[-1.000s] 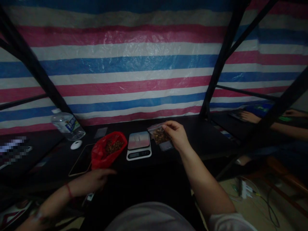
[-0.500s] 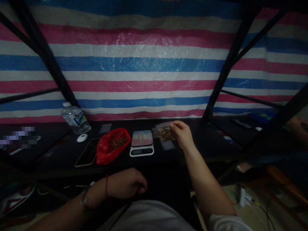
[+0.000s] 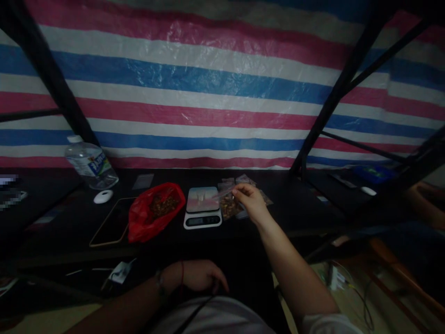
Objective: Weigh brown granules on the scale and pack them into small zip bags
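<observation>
My right hand (image 3: 249, 198) pinches the top edge of a small clear zip bag (image 3: 228, 208) of brown pieces, just right of the white digital scale (image 3: 202, 200). Behind and under my fingers lie other small clear bags (image 3: 245, 179), partly covered by the hand. Left of the scale rests an open red plastic bag (image 3: 141, 222) with a heap of brown pieces (image 3: 165, 205) in it. My left hand (image 3: 201, 274) is low in front of my body, fingers loosely bent and apart, beside a dark cord. I see nothing held in it, though it is dim there.
A water bottle (image 3: 91, 162), a white mouse-like object (image 3: 103, 196), a phone (image 3: 113, 222) and a flat clear packet (image 3: 143, 181) are on the left of the black table (image 3: 292, 204). Dark metal posts frame a striped sheet (image 3: 194, 111). At far right another person's arm (image 3: 426, 204) shows.
My right hand has moved left toward the scale with the pinched bag, baring other bags behind it. The left hand has shifted slightly right and down. The camera view has moved a little.
</observation>
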The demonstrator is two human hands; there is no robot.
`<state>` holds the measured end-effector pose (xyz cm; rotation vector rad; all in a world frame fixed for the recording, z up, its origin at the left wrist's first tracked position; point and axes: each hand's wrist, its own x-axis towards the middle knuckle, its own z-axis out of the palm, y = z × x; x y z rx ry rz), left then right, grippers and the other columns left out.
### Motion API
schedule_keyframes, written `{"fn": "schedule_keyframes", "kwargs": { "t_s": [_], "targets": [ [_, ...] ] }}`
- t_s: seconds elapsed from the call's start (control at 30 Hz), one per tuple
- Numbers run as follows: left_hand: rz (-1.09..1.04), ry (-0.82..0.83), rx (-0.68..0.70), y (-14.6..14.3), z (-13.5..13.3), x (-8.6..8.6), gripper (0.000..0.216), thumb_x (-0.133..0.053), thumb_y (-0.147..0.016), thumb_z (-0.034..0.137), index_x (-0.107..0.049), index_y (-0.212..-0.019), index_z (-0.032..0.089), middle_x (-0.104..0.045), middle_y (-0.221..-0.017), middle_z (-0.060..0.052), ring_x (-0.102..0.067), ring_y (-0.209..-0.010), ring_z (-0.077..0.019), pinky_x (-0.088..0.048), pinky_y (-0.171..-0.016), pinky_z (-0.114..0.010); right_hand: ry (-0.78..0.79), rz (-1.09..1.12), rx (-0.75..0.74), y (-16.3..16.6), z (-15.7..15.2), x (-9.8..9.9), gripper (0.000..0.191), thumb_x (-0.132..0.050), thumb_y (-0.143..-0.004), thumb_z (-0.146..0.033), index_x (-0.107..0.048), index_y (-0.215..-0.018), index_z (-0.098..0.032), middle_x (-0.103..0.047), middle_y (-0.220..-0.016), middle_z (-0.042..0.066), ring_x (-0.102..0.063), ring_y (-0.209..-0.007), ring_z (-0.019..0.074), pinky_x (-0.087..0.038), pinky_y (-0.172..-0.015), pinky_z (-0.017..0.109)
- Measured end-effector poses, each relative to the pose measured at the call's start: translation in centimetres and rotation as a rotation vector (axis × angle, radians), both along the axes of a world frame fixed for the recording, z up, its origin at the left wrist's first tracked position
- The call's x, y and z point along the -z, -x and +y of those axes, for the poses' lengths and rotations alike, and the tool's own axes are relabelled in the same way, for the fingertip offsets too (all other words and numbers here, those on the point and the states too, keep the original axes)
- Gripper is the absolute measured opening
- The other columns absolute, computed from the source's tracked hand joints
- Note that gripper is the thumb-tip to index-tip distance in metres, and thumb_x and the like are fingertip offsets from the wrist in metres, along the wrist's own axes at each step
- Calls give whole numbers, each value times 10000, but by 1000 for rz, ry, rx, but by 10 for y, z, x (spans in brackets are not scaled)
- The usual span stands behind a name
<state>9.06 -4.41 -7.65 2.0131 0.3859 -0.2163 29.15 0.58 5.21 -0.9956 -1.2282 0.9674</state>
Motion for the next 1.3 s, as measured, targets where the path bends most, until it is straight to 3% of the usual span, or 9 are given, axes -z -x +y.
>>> {"fn": "schedule_keyframes", "kwargs": {
  "t_s": [0.13, 0.23, 0.4, 0.63, 0.8, 0.93, 1.1, 1.2, 1.3],
  "targets": [
    [-91, -120, -4, 6, 7, 0, 527, -427, -660, -11, -691, -1045, 235, -713, -828, 2, -624, -710, -116, -480, -654, -198, 5, -11, -52, 13, 5, 11, 188, -715, -673, -357, -646, -740, -196, -620, -677, -22, -531, -591, 108, -402, -577, 230],
    [-162, -200, -42, 12, 7, -16, 411, -480, -719, 38, -682, -1030, 215, -706, -857, -18, -623, -750, -128, -483, -703, -217, 6, -18, -56, 19, 8, 13, 196, -710, -680, -363, -640, -750, -194, -620, -678, -21, -536, -593, 109, -409, -578, 230],
    [-383, -283, -124, 1, 5, -74, 247, -488, -800, 77, -672, -927, 181, -674, -850, -28, -604, -794, -115, -463, -757, -200, -49, -11, 8, 8, 12, 5, 196, -718, -683, -359, -639, -746, -192, -605, -648, -28, -519, -556, 94, -402, -550, 221],
    [-661, -537, 155, -74, 4, -161, 140, -529, -761, 65, -614, -819, 160, -676, -826, -46, -594, -808, -149, -445, -806, -240, -53, 37, 141, -29, 3, -12, 228, -729, -672, -362, -625, -765, -182, -587, -624, -27, -496, -515, 89, -384, -499, 214],
    [-759, -572, 226, -116, -8, -189, 139, -544, -756, 107, -603, -881, 123, -662, -870, -70, -596, -836, -167, -455, -814, -258, -73, 57, 161, -42, -6, -20, 235, -722, -680, -371, -609, -773, -187, -572, -607, -33, -471, -491, 87, -362, -470, 210],
    [-611, -402, 296, -117, -6, -159, 240, -502, -714, 30, -609, -887, 157, -661, -861, -34, -609, -840, -151, -469, -817, -241, -67, 75, 148, -41, -6, -19, 248, -723, -672, -386, -608, -766, -188, -580, -607, -29, -476, -489, 91, -366, -470, 212],
    [-347, -103, 253, -81, 6, -69, 303, -409, -684, -23, -631, -762, 168, -655, -803, -9, -612, -825, -143, -468, -838, -258, -58, 50, 96, -30, -2, -15, 237, -730, -660, -376, -625, -750, -183, -589, -612, -22, -493, -514, 94, -385, -497, 215],
    [-175, 55, 124, -52, 9, -21, 353, -404, -670, -15, -671, -795, 178, -668, -793, 8, -624, -785, -136, -482, -778, -255, -63, 34, 86, -25, 1, -12, 229, -738, -647, -365, -629, -734, -182, -590, -619, -24, -492, -525, 92, -387, -516, 218],
    [-78, 60, 82, -27, 10, -6, 519, -392, -649, -36, -689, -998, 207, -658, -724, 19, -618, -699, -120, -479, -646, -217, -60, 5, 73, -21, 3, -7, 234, -731, -653, -376, -632, -742, -184, -592, -632, -21, -491, -536, 95, -387, -524, 222]
  ]
}}
